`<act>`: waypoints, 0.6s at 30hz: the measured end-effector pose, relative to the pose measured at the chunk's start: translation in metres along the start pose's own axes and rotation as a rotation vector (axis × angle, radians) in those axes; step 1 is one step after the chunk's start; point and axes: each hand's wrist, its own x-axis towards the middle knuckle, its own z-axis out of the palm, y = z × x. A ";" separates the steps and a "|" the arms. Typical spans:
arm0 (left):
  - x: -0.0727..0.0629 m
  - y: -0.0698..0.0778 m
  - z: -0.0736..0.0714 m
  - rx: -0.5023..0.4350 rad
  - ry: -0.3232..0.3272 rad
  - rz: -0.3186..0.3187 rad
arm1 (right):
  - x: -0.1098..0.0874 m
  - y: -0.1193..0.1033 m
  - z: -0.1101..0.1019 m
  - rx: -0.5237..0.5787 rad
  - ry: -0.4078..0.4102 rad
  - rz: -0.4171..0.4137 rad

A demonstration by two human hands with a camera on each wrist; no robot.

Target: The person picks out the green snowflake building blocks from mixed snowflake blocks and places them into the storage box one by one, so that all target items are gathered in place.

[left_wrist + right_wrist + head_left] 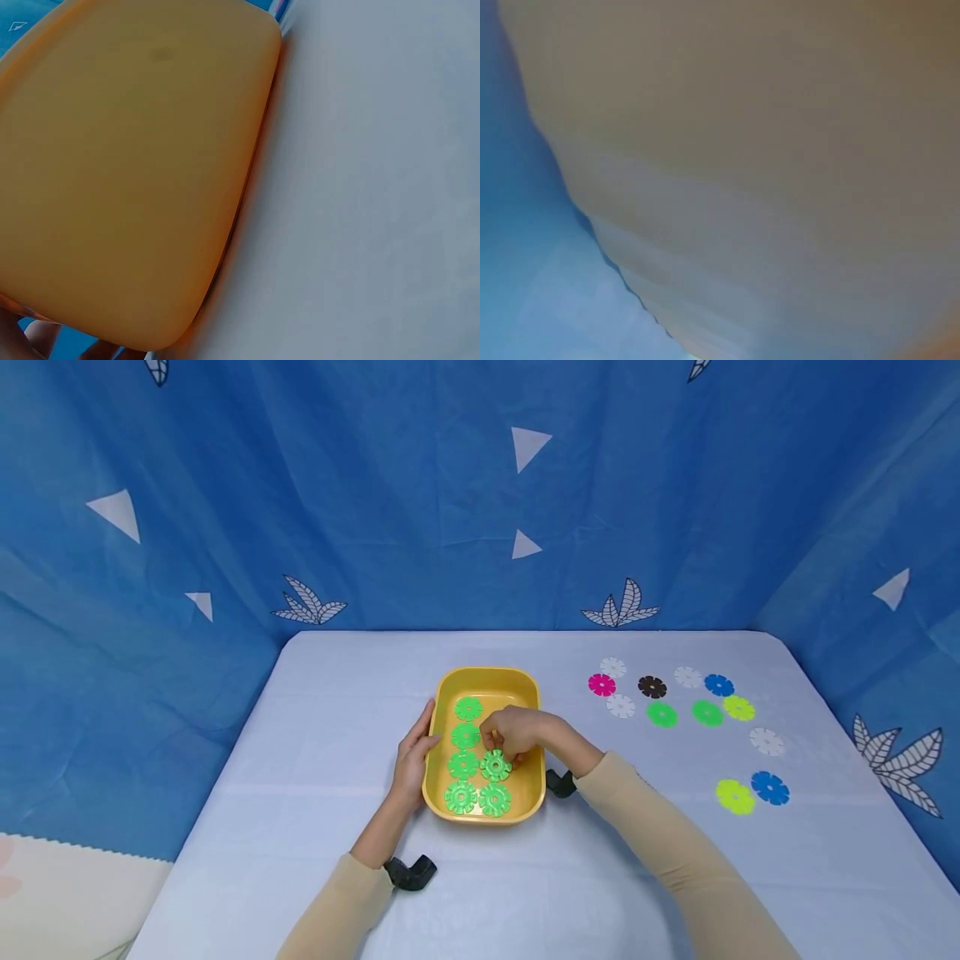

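Observation:
A yellow rectangular tray stands on the table, its outer wall filling much of the left wrist view. My left hand grips its left side, thumb at the rim and fingers along the outside. Inside, several green notched discs form a column on the left, with another green disc at the lower right. Reaching over the right rim, my right hand has curled fingers on a green notched disc just above that one. The hand partly hides the tray's right half.
Right of the tray lie loose notched discs: pink, brown, several white, green, blue and yellow. A white cloth covers the table. Blue curtain hangs behind it. The right wrist view is blurred.

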 end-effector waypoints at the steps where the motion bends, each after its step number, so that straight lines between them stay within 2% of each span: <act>1: 0.000 0.000 0.000 0.002 0.000 -0.001 | 0.000 0.000 0.000 -0.003 0.001 0.001; 6: 0.000 -0.001 -0.001 0.017 -0.007 -0.006 | 0.001 0.000 0.003 -0.015 0.006 0.004; 13: 0.000 0.000 0.000 0.014 -0.005 -0.004 | 0.004 0.000 0.006 -0.096 0.027 0.002; 18: 0.000 0.000 0.000 -0.003 0.000 -0.003 | 0.004 -0.002 0.007 -0.137 0.039 0.031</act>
